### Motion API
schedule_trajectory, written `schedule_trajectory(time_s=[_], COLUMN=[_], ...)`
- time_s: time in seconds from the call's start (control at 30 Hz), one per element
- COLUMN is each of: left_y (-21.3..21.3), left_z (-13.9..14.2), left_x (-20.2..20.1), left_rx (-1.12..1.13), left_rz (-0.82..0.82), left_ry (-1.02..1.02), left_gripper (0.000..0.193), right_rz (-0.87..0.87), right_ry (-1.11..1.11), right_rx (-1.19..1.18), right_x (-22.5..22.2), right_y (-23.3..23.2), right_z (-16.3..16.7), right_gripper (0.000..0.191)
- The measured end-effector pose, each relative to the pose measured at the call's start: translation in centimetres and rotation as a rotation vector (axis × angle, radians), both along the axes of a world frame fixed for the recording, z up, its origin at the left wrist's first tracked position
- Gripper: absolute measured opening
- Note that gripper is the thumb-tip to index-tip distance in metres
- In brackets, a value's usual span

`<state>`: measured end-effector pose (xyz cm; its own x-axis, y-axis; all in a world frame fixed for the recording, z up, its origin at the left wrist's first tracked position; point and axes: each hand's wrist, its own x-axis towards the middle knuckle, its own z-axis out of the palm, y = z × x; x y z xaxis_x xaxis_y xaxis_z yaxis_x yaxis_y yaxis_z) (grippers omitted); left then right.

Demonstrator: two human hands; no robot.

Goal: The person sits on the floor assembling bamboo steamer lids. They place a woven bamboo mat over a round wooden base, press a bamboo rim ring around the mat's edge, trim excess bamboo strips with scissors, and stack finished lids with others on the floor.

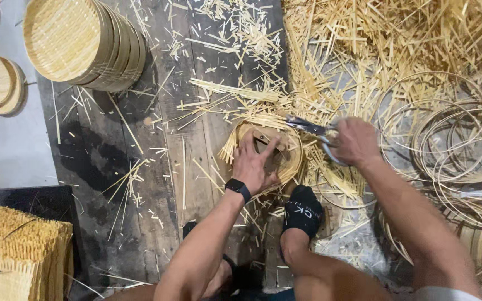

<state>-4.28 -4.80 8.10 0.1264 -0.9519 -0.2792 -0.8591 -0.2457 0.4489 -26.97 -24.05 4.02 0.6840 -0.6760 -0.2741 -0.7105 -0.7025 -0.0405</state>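
Seated low, the person stretches both bare arms forward and down. The left hand (256, 165) lies palm-down with fingers spread wide, a dark band at its wrist. The right hand (354, 141) is curled in a closed grip, knuckles up, forearm angling in from the right. One socked foot shows between the arms.

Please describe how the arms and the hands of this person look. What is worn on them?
Both arms are bare along their whole visible length; no sleeves reach them. The left hand has no glove, and a black smartwatch with a dark band sits on its wrist. The right hand is also bare, with no glove, ring or band that I can see.
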Motion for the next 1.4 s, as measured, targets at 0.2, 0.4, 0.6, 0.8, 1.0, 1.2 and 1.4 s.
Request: schedule_trajectory(time_s=[0.2,0.4,0.6,0.8,1.0,1.2,1.4], left_y=[-0.2,-0.1,-0.4,-1.4,-0.4,-0.4,-0.2], left_z=[-0.1,-1.1,-1.2,-0.9,-0.7,-0.7,-0.5], left_x=[1.3,2.6,0.9,-3.1,-0.8,0.7,2.7], left_rx=[-0.016,0.093,-0.078,-0.036,-0.101,-0.079,-0.049], left_rz=[-0.146,-0.255,0.037,0.266,0.024,-0.126,-0.335], left_ry=[0.019,-0.023,-0.031,0.015,-0.005,0.02,0.047], left_gripper=[0.102,0.106,0.106,0.099,0.098,0.095,0.093], right_rz=[0.029,0.048,0.047,0.047,0.067,0.14,0.122], right_ry=[0.083,-0.017,0.04,0.013,0.021,-0.012,0.147], right_rx=[0.066,-0.034,0.089,0.007,0.058,-0.006,0.142], right_x=[0.6,1.3,1.9,1.7,1.8,3.6,3.3], right_y=[-0.5,-0.2,-0.6,-0.8,-0.6,-0.7,-1.6], right_z=[-1.9,-1.6,-1.0,-0.7,-0.4,-1.4,-1.2], right_gripper=[0.037,0.045,0.033,0.059,0.067,0.047,0.049])
